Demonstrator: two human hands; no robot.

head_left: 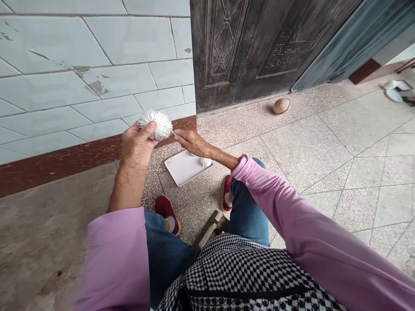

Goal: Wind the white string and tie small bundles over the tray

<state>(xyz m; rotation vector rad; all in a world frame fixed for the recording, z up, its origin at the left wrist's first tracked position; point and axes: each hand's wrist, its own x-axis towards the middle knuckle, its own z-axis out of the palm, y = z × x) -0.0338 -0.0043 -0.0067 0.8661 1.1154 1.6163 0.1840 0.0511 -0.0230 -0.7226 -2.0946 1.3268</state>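
Note:
A round bundle of white yarn [161, 125], with looped strands fanning out like a pom-pom, is held up in front of the tiled wall. My left hand [135, 144] grips it from the left, thumb across its front and fingers behind. At the bundle's right edge, my right hand [193, 141] has its fingers pinched together on what looks like a strand of the yarn. Below the hands, a shallow white tray [181, 171] lies on the floor. A small white yarn ball [205, 162] sits at its right end, and a second white piece is mostly hidden behind my right hand.
A dark carved door [246, 52] and a pale tiled wall [129, 39] stand ahead. A brown, ball-like object [281, 106] rests by the door. My red shoes [167, 211] flank the tray. Part of a wooden stool [207, 226] shows beneath me. Dishes [393, 95] lie far right.

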